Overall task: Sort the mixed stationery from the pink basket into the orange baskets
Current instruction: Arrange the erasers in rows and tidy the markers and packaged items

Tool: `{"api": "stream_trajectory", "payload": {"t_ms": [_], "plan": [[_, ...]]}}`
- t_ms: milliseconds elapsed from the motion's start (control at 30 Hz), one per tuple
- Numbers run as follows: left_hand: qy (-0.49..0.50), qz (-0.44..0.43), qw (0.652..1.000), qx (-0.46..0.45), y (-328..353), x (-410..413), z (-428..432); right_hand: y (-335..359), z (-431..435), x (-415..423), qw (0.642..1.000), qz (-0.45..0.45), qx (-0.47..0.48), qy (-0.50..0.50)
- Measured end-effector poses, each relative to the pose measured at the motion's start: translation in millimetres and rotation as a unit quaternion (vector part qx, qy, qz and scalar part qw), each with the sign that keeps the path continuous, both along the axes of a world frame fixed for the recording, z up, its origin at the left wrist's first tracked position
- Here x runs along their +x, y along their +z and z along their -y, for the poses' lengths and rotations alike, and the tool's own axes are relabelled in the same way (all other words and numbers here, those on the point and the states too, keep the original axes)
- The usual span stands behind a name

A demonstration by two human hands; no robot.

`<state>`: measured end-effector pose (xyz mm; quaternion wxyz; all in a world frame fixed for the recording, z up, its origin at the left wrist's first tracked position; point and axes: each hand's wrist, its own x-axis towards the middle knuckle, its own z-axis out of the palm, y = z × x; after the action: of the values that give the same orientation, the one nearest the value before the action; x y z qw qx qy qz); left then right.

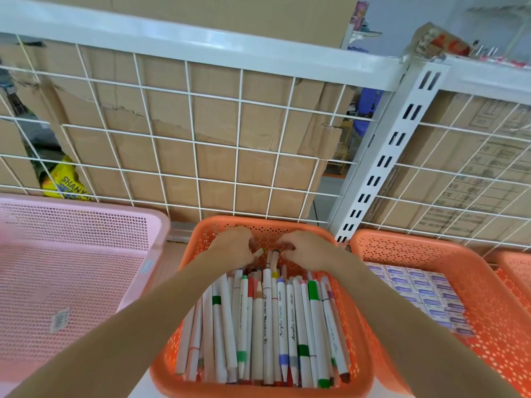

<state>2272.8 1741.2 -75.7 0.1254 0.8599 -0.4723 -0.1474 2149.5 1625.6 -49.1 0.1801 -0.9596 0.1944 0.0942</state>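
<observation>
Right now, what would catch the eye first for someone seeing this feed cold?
The left hand and right hand meet at the far end of the middle orange basket, fingers curled at the ends of its packed white markers; whether they grip any is unclear. Left of it sits the pink basket; the right orange basket holds rows of small white-and-purple boxes.

Pink basket [86, 225], left: perforated plastic, matt, paper label [59, 320] stuck on floor. Centre orange basket [201, 239] and right orange basket [431, 245]: same perforated plastic, slight sheen on rims. Markers [267, 326]: smooth white plastic barrels, faint gloss, printed lettering. Small boxes [425, 291], right: printed card. Wire grid [201, 139] and slotted shelf upright [402, 133]: white-coated metal, smooth. Cardboard cartons [258, 124] behind grid: brown, matt, creased, torn. Yellow bag [64, 179], left: glossy plastic film.
</observation>
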Motion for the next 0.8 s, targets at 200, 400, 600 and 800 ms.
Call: {"api": "stream_trajectory", "payload": {"t_ms": [200,400,600,800], "plan": [[0.027,-0.056,0.992,-0.108,23,9,-28,-11,-7,17,0.999,-0.019,0.025,0.024],[0.016,-0.005,1.000,0.024,21,3,-38,-18,-6,21,0.999,-0.003,0.048,0.012],[-0.012,0.073,0.994,0.084,10,3,-34,-19,-3,20,0.987,0.028,0.148,-0.056],[0.034,-0.031,0.994,0.099,5,9,-21,-20,-3,25,0.976,0.027,0.194,-0.098]]}}
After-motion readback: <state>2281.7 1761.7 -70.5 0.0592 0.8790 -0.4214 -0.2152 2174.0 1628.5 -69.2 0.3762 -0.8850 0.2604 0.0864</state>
